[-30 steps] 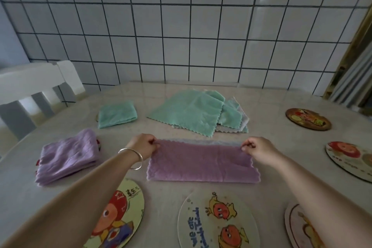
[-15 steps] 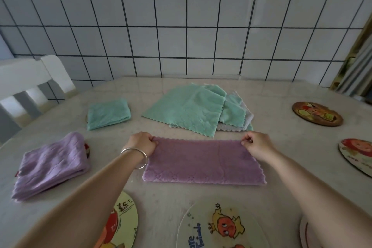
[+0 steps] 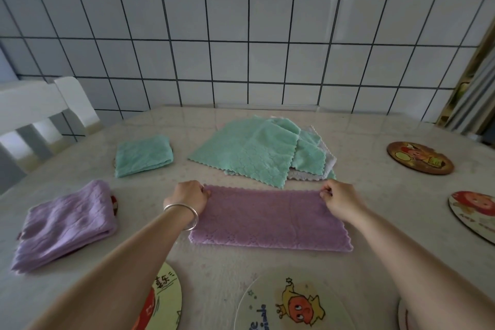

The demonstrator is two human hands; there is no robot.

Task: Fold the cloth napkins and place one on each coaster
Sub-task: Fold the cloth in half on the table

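The far corners of the purple napkin (image 3: pixel 267 218) are pinched by the left hand (image 3: pixel 188 195) and right hand (image 3: pixel 340 199)

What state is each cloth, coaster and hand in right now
Purple napkin: folded in half, flat on the table, far corners pinched.
Left hand: pinches its far left corner.
Right hand: pinches its far right corner.
Folded purple napkin: folded, lying on a coaster.
Folded green napkin: folded, on a coaster that barely shows.
Green cloth pile: unfolded, stacked.
Brown coaster: bare.
Near coaster: bare.
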